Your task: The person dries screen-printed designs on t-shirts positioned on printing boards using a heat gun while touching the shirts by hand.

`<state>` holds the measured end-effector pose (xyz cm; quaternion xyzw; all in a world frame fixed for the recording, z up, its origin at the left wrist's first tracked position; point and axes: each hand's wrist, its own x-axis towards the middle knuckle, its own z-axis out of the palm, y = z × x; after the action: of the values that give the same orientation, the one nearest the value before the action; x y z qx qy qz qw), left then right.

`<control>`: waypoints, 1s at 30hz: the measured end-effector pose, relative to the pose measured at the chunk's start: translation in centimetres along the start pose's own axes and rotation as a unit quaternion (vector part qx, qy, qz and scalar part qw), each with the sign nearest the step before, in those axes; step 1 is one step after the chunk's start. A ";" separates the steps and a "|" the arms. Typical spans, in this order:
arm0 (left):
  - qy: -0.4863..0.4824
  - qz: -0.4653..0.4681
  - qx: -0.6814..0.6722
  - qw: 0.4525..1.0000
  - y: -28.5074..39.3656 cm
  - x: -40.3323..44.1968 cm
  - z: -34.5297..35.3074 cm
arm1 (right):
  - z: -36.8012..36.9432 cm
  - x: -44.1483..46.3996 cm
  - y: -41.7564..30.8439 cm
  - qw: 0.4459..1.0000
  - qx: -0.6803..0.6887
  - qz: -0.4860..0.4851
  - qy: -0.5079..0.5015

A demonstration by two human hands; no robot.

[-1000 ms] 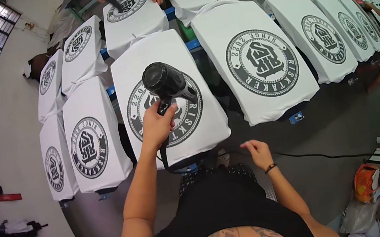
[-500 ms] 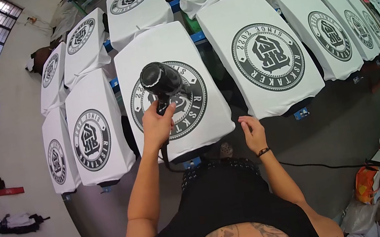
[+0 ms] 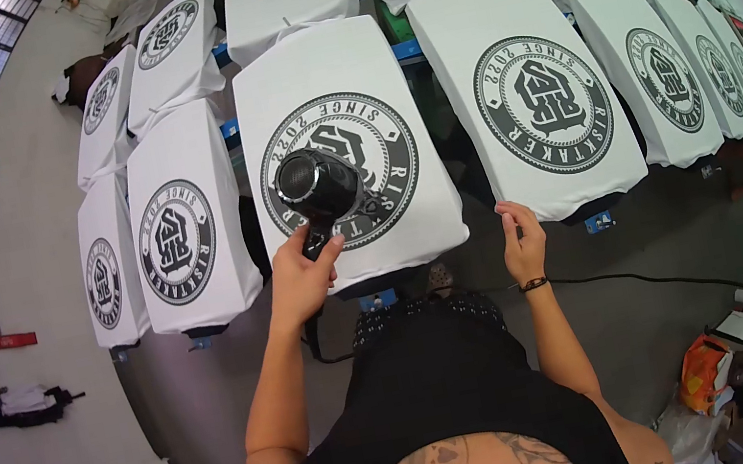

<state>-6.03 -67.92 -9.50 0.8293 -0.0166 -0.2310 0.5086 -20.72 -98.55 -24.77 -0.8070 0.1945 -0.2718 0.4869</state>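
Dryer point(image 3: 319, 187): one, held over the first shirt point(image 3: 313, 68) and covering part of its print point(image 3: 344, 142).
Left hand point(image 3: 300, 279): grip wrapped round the dryer.
Right hand point(image 3: 525, 245): grip empty, loosely curled, right of and below the dryer, near the corner of a second shirt point(image 3: 488, 18); contact cannot be told.
Progress, judged: designs present on shirts both sides of the dryer; dryness not visible; first shirt apparently unfinished.

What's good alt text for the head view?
A person holds a black hair dryer in the left grip over the round dark print on a white cloth; the right grip is empty. Similar cloths lie in rows to both sides.
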 end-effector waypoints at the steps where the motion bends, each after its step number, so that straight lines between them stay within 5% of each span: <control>1: 0.004 -0.003 -0.002 1.000 -0.2 -0.4 -0.1 | 0.3 0.2 -0.2 1.000 0.004 -0.006 -0.003; 11: 0.030 -0.057 -0.024 0.998 -1.1 -3.9 -1.9 | 2.9 1.9 -1.1 0.998 0.012 -0.047 -0.050; 21: 0.160 -0.053 -0.022 0.985 -4.3 -5.6 -6.5 | 5.0 1.7 -0.9 0.994 0.013 -0.084 -0.063; 23: 0.166 -0.059 -0.061 0.983 -4.6 -5.0 -7.9 | 5.5 1.5 -0.5 0.993 0.096 -0.003 -0.076; 30: 0.161 -0.023 -0.065 0.984 -5.3 0.0 -11.2 | 6.7 1.2 -1.5 0.989 0.084 0.050 -0.112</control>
<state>-2.63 -55.99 -9.75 0.8208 0.1002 -0.1065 0.5522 -15.56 -94.01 -25.70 -0.7779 0.1551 -0.1701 0.5847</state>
